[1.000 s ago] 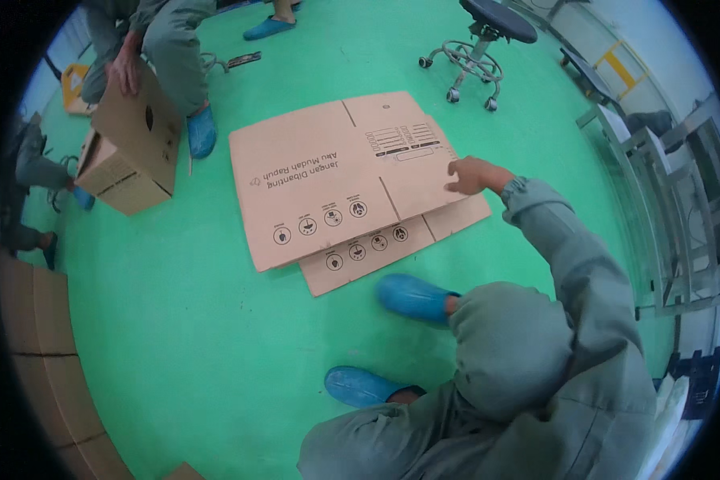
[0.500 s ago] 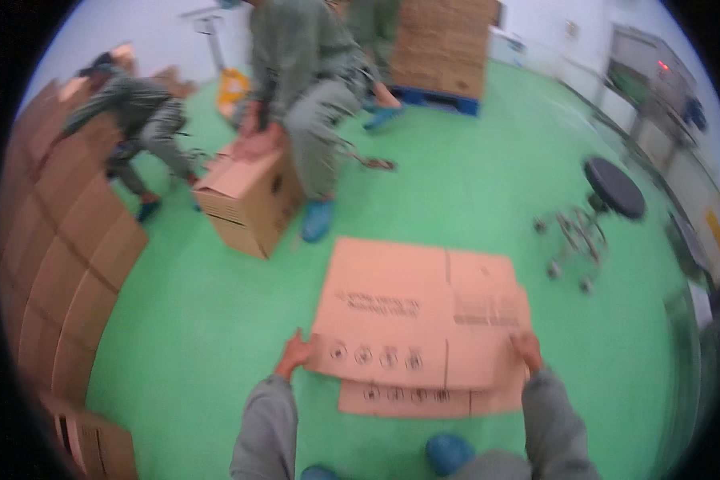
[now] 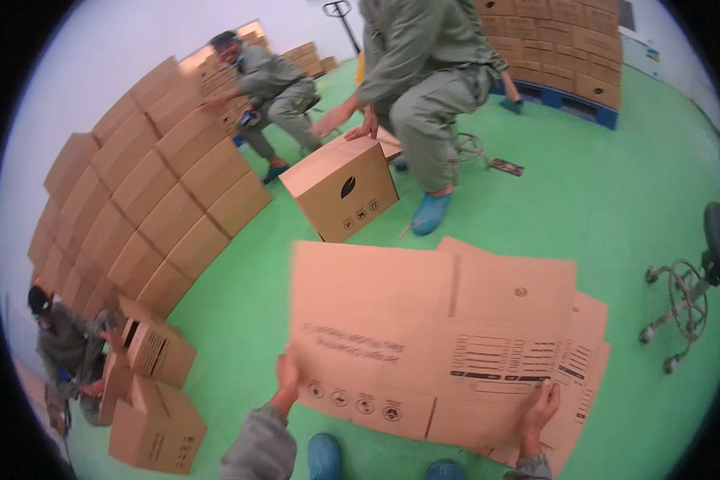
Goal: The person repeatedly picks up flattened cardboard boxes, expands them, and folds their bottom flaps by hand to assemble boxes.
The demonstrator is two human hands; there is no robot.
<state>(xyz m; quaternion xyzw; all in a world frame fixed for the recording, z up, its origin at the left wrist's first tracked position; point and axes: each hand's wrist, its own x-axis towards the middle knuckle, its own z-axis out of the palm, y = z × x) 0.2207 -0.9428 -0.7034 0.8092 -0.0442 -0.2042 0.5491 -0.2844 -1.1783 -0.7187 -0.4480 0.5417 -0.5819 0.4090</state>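
I hold a flattened cardboard carton [image 3: 376,308] out in front of me, tilted, with printing on its face. My left hand [image 3: 286,382] is closed on its left edge. My right hand [image 3: 541,414] grips the right edge, its thumb on the printed side. More flattened cartons [image 3: 588,360] show beneath and to the right of it; the held carton covers most of them.
Ahead, a seated co-worker [image 3: 436,104] has hands on a carton [image 3: 344,188]. Another sits beside a stacked carton wall [image 3: 164,176]. At lower left, a person [image 3: 68,344] handles open cartons [image 3: 160,424]. A wheeled stool [image 3: 684,300] stands right; a loaded blue pallet [image 3: 564,100] stands behind.
The view has swung left, bringing the lower-left person into sight. The upper flattened carton has come up closer to me in both hands, and its offset from those below has changed.
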